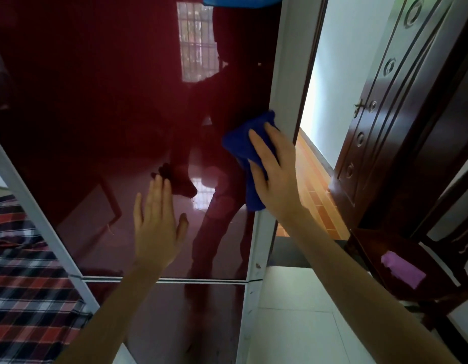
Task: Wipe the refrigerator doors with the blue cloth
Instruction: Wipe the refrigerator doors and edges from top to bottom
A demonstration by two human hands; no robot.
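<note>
While the right hand (275, 177) presses it flat-fingered against the refrigerator door (96, 101), near its right edge, the blue cloth (240, 145) runs vertically. The left hand (156, 224) lies flat mid-door.

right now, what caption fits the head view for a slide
Right hand presses the blue cloth on the red refrigerator door near its right edge, left hand open alongside.

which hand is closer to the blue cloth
Right. The right hand presses the blue cloth against the door near its right edge; the left hand touches the door, lower left.
</note>
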